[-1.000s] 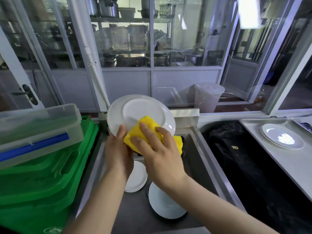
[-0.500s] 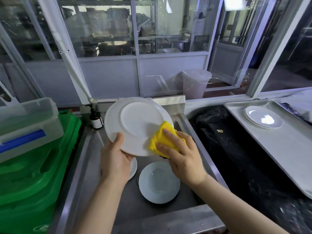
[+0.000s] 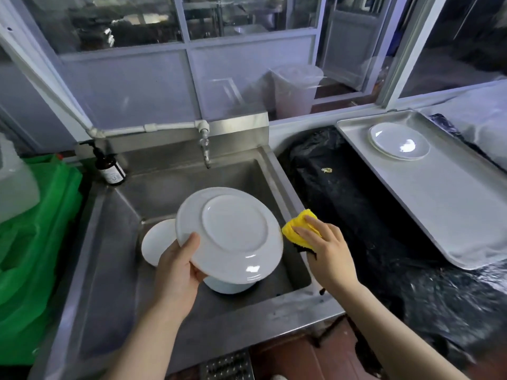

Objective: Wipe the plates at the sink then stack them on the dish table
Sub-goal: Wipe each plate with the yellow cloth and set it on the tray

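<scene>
Head view: sink (image 3: 153, 270) with plates
Left hand (image 3: 178, 270): grip holding plate (image 3: 229, 234) by its rim, underside up, over the sink
Right hand (image 3: 326, 248): grip pressing cloth (image 3: 297, 229) on the sink's right edge
Tray (image 3: 452, 204): stacked plates (image 3: 399, 145), well apart

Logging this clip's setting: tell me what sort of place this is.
Probably a commercial kitchen's dishwashing area: a deep steel sink holding plates, a large metal tray bearing stacked plates, and shelving behind glass partitions.
</scene>
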{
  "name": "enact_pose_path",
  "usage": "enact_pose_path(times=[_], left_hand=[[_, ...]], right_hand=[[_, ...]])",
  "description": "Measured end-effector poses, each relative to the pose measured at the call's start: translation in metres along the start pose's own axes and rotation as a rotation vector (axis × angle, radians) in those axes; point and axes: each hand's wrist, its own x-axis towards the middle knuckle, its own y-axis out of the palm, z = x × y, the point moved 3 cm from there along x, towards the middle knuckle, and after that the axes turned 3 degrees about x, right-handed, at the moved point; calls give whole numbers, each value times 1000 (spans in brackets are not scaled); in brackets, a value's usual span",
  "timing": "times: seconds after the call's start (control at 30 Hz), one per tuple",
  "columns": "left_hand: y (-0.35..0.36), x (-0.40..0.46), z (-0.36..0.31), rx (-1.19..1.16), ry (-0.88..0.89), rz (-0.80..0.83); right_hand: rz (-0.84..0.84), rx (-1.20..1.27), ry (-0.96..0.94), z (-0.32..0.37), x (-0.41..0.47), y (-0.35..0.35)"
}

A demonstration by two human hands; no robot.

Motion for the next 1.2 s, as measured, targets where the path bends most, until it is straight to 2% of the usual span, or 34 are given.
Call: enact_pose_path(times=[0.1, 0.23, 0.37, 0.43, 0.47, 0.53, 0.63, 0.7, 0.87, 1.03, 1.1, 1.2], left_hand=[[5, -4, 14, 101, 3, -11], [14, -6, 31, 175, 9, -51], [22, -5, 45, 193, -16, -65], [24, -4, 49, 175, -27, -87], [25, -3, 51, 166, -29, -101], [30, -2, 53, 150, -28, -124], [36, -2, 55, 104, -32, -157], [37, -2, 54, 76, -32, -160], [30, 2, 45, 50, -20, -139], [20, 16, 38, 120, -101, -135], [12, 23, 30, 188, -50, -127], [-5, 34, 17, 305, 39, -170]], right_hand=[[141, -94, 62, -39, -24, 14], [421, -176, 192, -78, -53, 39], [669, -221, 154, -88, -61, 54], [724, -180, 144, -87, -59, 56], [703, -144, 135, -84, -55, 54], [548, -57, 68, -70, -45, 44], [257, 67, -147, -37, -30, 30], [181, 102, -253, -17, -25, 29], [101, 101, -222, 4, -9, 27], [206, 133, -147, 16, 13, 29], [248, 186, -52, 17, 17, 33], [269, 340, 204, 11, 16, 38]])
